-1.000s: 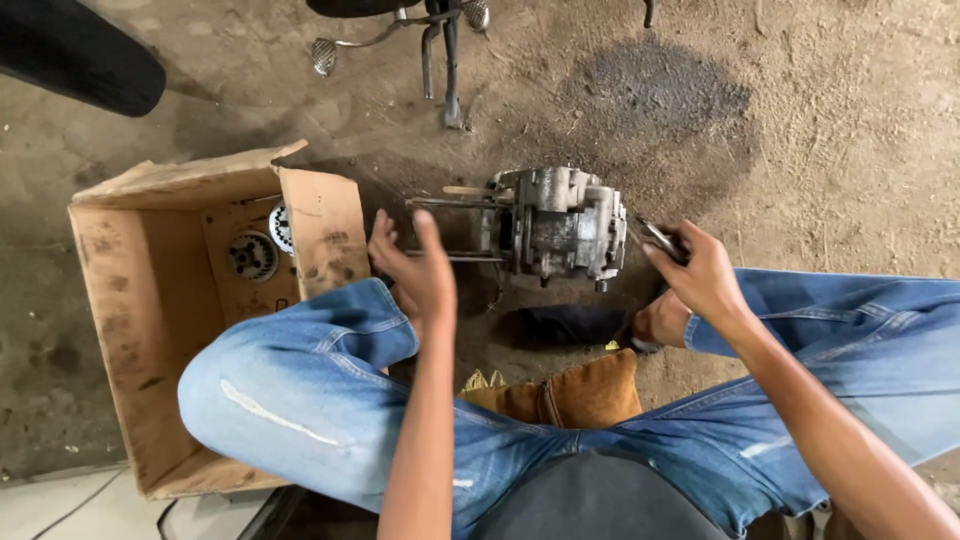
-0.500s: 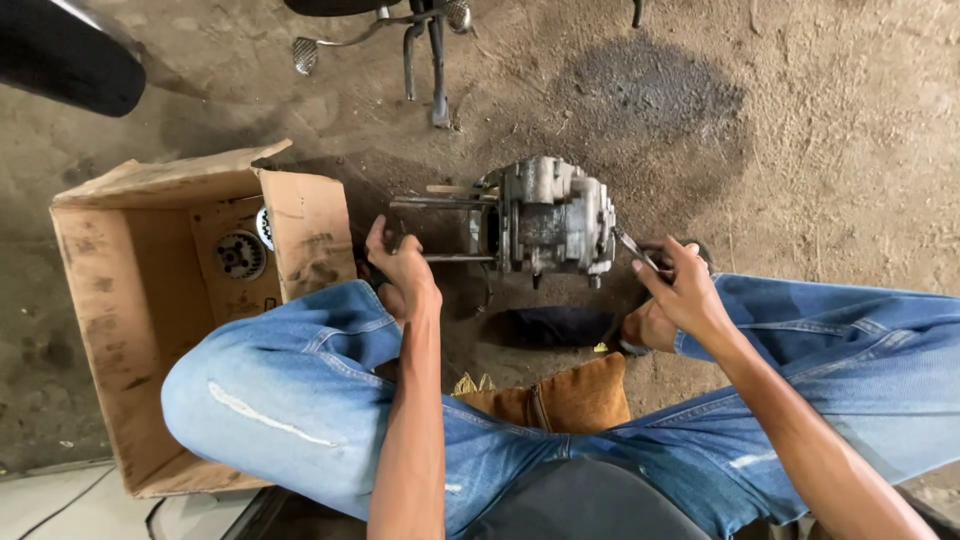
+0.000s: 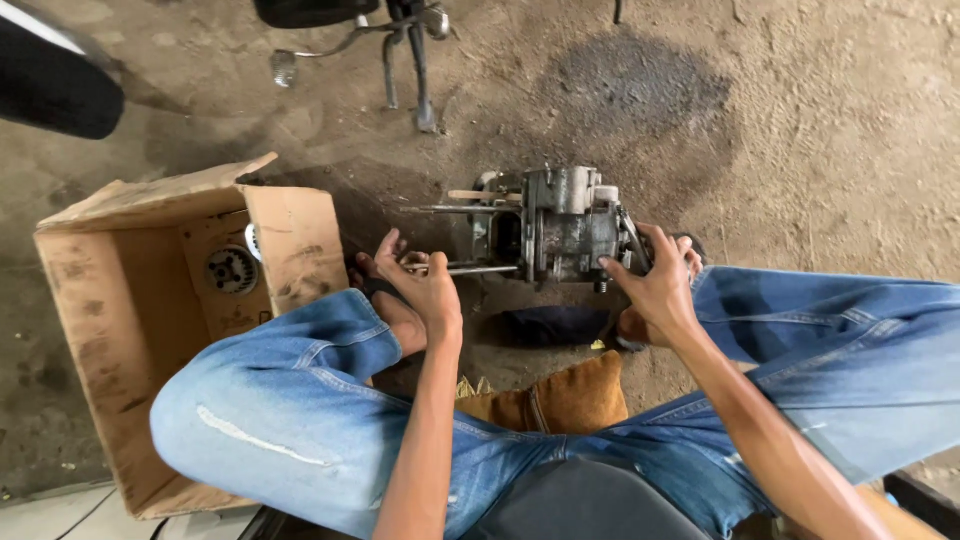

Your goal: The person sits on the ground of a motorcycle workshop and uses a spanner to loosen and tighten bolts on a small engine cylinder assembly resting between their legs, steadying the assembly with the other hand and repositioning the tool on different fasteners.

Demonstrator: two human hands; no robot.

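A grey metal engine block sits on the dirt floor between my knees, with long studs sticking out to its left. My left hand is closed around the ends of those studs. My right hand grips the right side of the engine block, fingers wrapped over its edge. My legs in blue jeans frame both hands.
An open cardboard box with a round metal part inside stands at the left. A motorcycle stand and a black tyre are at the top. A brown cushion lies under my legs. An oil stain marks the floor behind the engine.
My left hand has dropped from open in the air onto the studs and closed on them. My right hand has moved from beside the engine onto its right side.
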